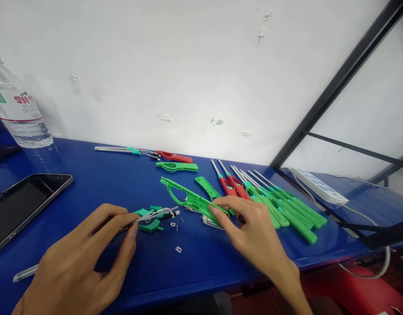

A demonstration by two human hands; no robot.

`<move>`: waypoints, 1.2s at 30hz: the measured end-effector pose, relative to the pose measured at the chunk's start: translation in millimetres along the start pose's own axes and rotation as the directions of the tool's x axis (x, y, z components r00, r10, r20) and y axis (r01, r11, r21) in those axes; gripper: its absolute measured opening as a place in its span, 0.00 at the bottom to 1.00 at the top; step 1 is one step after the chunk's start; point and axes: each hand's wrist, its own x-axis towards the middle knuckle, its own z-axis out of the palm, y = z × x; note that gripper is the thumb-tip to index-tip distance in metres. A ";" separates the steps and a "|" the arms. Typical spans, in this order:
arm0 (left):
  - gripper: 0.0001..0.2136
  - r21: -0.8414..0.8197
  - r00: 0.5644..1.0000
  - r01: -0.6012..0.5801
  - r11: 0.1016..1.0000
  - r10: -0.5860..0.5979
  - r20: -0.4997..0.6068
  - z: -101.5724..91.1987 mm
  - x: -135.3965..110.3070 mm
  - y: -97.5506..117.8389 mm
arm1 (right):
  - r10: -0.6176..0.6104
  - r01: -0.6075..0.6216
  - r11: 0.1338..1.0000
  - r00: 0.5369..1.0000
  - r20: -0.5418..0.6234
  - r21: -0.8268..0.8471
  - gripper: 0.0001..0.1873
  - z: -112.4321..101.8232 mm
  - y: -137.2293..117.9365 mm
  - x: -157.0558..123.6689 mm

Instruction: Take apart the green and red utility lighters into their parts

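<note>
My left hand (83,253) pinches a bundle of thin grey wires (152,215) between thumb and index finger. Caution: a pull on the slim leads could strain their joints. The wires cross over teal-green moulded plastic parts (150,225); I cannot tell whether they are attached, so a lift could drag those parts along.

My right hand (250,229) grips a bright green plastic handle half-shell (196,202), thumb against fingers. The half-shell is tilted above the middle of the glossy blue tabletop (175,273). Caution: excess squeeze could flex its thin trigger loop; a slack grip could let it drop onto the silver metal pieces (212,222) below.

Between my hands, small metal screws (176,228) and pale plastic clips (178,249) lie loose. A sweep of either wrist could carry them over the front edge.

To the right, red and green long-necked lighters (280,203) lie side by side towards the tabletop's right end; an outward elbow could disturb the row. Along the back edge lie a red plastic handle piece (175,156) and paired silver metal tubes (112,149), beyond likely contact.
</note>
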 end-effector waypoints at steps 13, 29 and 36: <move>0.09 0.141 0.991 -0.129 0.982 0.121 0.065 2.2 37.7 -34.4 | 0.086 -0.094 0.995 0.974 -0.209 -0.032 0.10 -8.4 10.9 1.0; 0.13 0.294 0.719 -0.082 0.952 -0.148 0.679 75.7 160.1 -162.8 | 0.193 -0.194 0.981 0.964 -0.184 0.009 0.14 -8.0 20.6 2.6; 0.16 0.394 0.758 -0.165 0.904 -0.139 0.638 84.8 148.1 -152.0 | 0.217 -0.224 0.972 0.971 -0.101 -0.067 0.18 -0.5 27.7 6.7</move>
